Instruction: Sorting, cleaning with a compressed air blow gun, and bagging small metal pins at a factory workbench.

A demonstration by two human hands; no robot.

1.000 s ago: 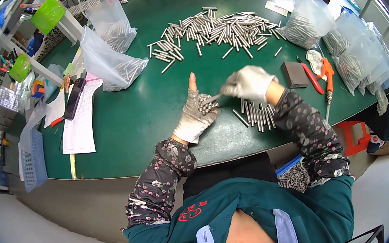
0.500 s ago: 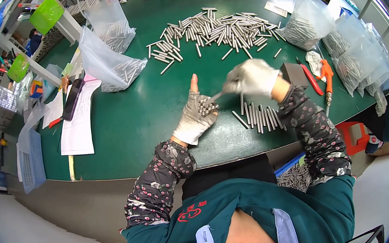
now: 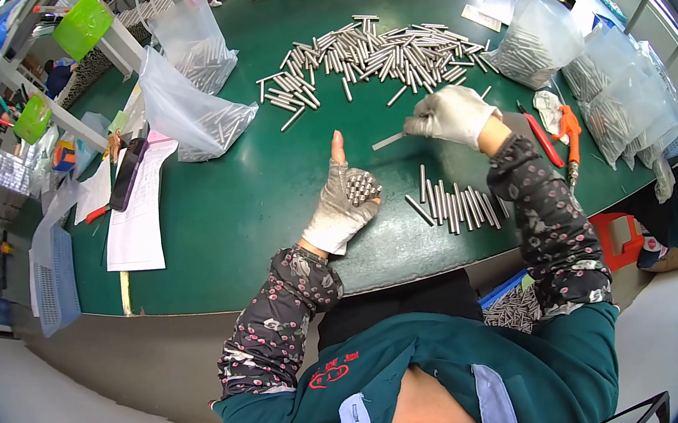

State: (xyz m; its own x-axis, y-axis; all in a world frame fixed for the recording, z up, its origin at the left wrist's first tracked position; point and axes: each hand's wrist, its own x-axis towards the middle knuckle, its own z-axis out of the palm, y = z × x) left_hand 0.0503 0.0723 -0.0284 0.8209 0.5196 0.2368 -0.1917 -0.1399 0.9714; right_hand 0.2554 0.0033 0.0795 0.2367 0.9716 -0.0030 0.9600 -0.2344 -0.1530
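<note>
My gloved left hand (image 3: 335, 217) is wrapped round a bundle of short metal pins (image 3: 362, 187), their round ends facing up and the thumb sticking out away from me. Between the fingertips of my gloved right hand (image 3: 457, 117) is a single metal pin (image 3: 387, 142), held above the table and pointing toward the bundle without touching it. Below that hand, a loose row of metal pins (image 3: 458, 208) lies side by side on the green table (image 3: 255, 222). Farther off, a big heap of similar pins (image 3: 387, 55) is spread across the tabletop.
Plastic bags of pins stand at the left (image 3: 193, 111) and right (image 3: 535, 40). Red-handled pliers (image 3: 542, 138) and an orange air gun (image 3: 570, 130) lie at the right. Papers (image 3: 139, 221) and a dark tool sit left. Below the table edge is a bin of pins (image 3: 513, 311).
My right hand has moved slightly right and away from the bundle, its pin now apart from it. A dark block formerly showing beside that hand is now hidden. My left hand stays put.
</note>
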